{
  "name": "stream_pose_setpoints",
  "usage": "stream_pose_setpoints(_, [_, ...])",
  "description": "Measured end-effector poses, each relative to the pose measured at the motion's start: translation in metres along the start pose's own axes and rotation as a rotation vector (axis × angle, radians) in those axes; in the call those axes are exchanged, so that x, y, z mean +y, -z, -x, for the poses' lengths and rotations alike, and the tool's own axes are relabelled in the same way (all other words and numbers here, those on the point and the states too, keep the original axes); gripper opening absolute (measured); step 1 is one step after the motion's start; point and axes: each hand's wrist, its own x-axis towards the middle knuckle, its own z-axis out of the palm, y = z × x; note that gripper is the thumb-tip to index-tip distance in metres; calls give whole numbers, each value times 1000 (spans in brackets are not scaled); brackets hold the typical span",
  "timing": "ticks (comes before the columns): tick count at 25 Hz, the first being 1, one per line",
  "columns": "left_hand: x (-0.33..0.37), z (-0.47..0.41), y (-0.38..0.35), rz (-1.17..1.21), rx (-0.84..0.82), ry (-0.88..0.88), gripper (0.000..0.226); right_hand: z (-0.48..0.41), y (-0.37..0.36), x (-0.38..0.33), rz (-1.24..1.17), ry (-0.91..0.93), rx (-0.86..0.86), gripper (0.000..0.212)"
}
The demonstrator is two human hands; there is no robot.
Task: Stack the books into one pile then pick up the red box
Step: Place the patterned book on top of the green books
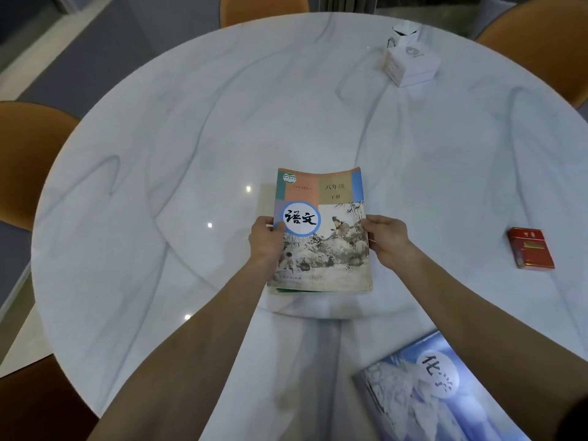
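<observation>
Table: big round white marble-look top [191,128], orange chairs [28,160] tucked around the rim.

Top book: the illustrated textbook [321,230] with the blue-ringed white circle sits mid-table, cover up, spine on the left side.

Underneath: there's a green edge [286,290] peeking out at its near-left corner — looks like another book below it, but so little shows I can't say for sure.

Left hand [265,241]: clamped on the left edge of the illustrated textbook, thumb on the cover right by the circle, fingers hidden under the edge.

Right hand [386,238]: gripping the right edge, thumb on top, fingers curled down the side.

Blue book [423,389]: lying flat near the bottom-right edge of the table, rotated at an angle, well apart from the centre pile — partly hidden by the right forearm.

Red box [530,248]: flat on the table far out to the right, nothing touching it.

White boxes [410,63]: small cluster at the far right side.
</observation>
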Motion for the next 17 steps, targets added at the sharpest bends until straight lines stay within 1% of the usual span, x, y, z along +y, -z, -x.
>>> stream_pose_setpoints(4, [-7, -7, -14, -93, 12, -66, 24, -23, -3, 8, 158, 39, 36, 35])
stream_pose_setpoints(8, [-13, -10, -24, -203, 12, -144, 8, -36, -1, 13, 308, 117, 106, 24])
stream_pose_setpoints(9, [-15, -10, -26, -258, 22, -163, 8, -37, -1, 13, 356, 143, 132, 22])
stream_pose_setpoints(12, [-19, -7, -26, -439, 68, -205, 19, -38, -2, 17, 498, 218, 194, 19])
stream_pose_setpoints(15, [-25, -6, -23, -560, 78, -221, 23, -38, -3, 24, 657, 283, 180, 23])
stream_pose_setpoints(17, [-28, -5, -22, -633, 74, -215, 26, -38, -5, 25, 722, 302, 176, 29])
